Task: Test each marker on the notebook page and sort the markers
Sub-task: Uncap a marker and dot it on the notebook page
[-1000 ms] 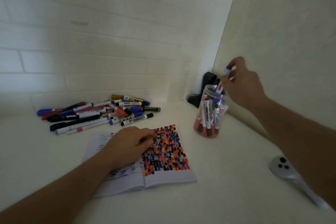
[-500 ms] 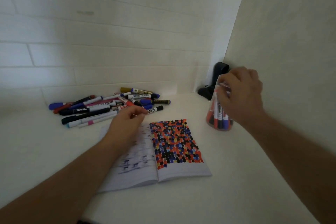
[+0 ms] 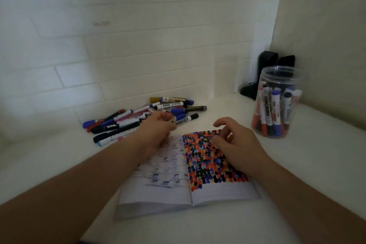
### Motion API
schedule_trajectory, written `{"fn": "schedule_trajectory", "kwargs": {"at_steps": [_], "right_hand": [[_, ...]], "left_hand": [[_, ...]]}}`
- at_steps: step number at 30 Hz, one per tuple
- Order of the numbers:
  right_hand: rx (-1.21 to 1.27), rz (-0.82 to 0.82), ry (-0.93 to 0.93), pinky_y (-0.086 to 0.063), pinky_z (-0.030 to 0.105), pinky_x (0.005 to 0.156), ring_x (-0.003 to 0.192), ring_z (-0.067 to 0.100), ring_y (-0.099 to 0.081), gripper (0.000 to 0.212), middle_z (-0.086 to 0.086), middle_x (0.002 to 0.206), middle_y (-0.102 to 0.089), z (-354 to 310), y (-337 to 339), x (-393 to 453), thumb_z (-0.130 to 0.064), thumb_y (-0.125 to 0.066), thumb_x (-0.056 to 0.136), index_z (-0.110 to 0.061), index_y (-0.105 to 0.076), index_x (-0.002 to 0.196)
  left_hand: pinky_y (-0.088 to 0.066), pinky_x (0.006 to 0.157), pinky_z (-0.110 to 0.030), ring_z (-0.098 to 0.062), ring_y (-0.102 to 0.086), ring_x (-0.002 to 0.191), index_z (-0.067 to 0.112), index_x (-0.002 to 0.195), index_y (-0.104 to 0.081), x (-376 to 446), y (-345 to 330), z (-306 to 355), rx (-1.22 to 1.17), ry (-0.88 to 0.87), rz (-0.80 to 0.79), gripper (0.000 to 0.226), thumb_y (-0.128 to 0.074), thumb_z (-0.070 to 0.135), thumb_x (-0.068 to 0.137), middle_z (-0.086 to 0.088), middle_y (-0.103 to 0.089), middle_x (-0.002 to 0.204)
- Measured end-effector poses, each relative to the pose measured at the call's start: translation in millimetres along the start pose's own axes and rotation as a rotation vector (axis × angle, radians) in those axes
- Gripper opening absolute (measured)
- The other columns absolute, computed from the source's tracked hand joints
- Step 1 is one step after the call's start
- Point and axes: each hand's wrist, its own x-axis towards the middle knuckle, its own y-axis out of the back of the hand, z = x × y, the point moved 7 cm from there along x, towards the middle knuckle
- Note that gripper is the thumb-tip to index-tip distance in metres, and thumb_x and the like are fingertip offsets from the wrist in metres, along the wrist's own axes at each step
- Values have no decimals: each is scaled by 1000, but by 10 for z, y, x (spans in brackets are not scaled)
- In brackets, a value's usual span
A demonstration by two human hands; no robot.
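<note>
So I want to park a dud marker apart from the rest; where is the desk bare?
Bare desk lies between the notebook and the jar, in front of the jar toward the right wall, and left of the notebook below the marker pile. It is crowded behind the notebook, where the left hand reaches into the pile.

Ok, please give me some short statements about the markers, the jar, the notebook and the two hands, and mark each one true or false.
1. The clear plastic jar stands upright with markers inside. True.
2. The jar has a lid on. False: its mouth is open.
3. The right hand holds a marker. False: it hangs over the dotted page with loosely curled fingers, holding nothing.
4. The left hand reaches to the near edge of the marker pile. True.
5. The notebook is closed. False: it lies open, its right page full of coloured dots.
</note>
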Motion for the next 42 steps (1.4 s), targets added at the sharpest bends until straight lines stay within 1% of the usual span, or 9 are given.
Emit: {"fn": "schedule_trajectory", "kwargs": {"at_steps": [3,8,12,23,28,33,37,39,42], "right_hand": [[48,10,-18,-47,22,69,75,7,-62,20,-9,88,-65,36,23,22,-33,-66,97,-41,-57,114],[78,13,-3,-53,26,68,70,8,-61,18,-7,84,-65,41,19,38,-31,-65,97,-42,-58,110],[94,0,1,-51,24,66,69,9,-61,18,-5,85,-65,37,24,27,-31,-65,98,-42,-57,110],[79,22,39,-47,21,69,73,6,-61,28,-9,84,-65,-64,79,8,-28,-63,99,-44,-57,121],[14,-46,208,-50,17,67,69,6,-58,65,-14,89,-63,-288,48,-63,-18,-62,99,-48,-40,152],[27,-101,232,-59,28,83,89,6,-67,56,-11,103,-70,-372,2,-120,-18,-81,86,-41,-60,132],[391,-278,85,-60,36,72,79,18,-65,48,6,95,-68,-414,-12,-193,-5,-75,87,-36,-60,121],[698,-379,-26,-53,33,62,71,22,-60,22,13,87,-67,-491,-57,-235,-20,-67,94,-25,-65,115],[973,-485,-172,-47,30,58,65,22,-57,37,15,76,-64,-522,-178,-273,-49,-54,97,-17,-68,110]], "left_hand": [[-43,60,-27,-16,-52,73,24,107,-67,112,117,247,156,-62,-3,17,-68,12,96,-5,-64,95],[-53,68,-30,-9,-54,78,45,112,-68,221,43,379,1322,-561,138,23,-47,41,102,5,-57,101],[-57,74,-38,-19,-57,97,43,118,-65,257,-162,255,1585,-708,211,31,-40,51,102,0,-53,109],[-47,63,-34,-17,-56,89,24,103,-70,17,-270,562,1434,-742,355,28,-51,43,98,3,-52,100],[-51,59,-32,-7,-58,61,35,96,-70,-460,-409,561,770,-531,-90,19,-57,47,100,5,-67,74],[-58,75,-38,-15,-66,75,37,86,-75,-795,-382,335,539,-501,-376,31,-50,51,99,7,-71,79],[-54,77,-26,-1,-62,92,43,113,-64,-705,-126,336,573,-636,-143,16,-58,38,100,20,-65,101],[-55,80,-22,4,-60,104,45,135,-53,-707,-133,313,613,-673,-153,41,-65,36,97,25,-58,121],[-48,80,-11,9,-58,104,46,133,-55,-786,-281,264,656,-721,-240,39,-66,42,95,29,-60,116]]}}
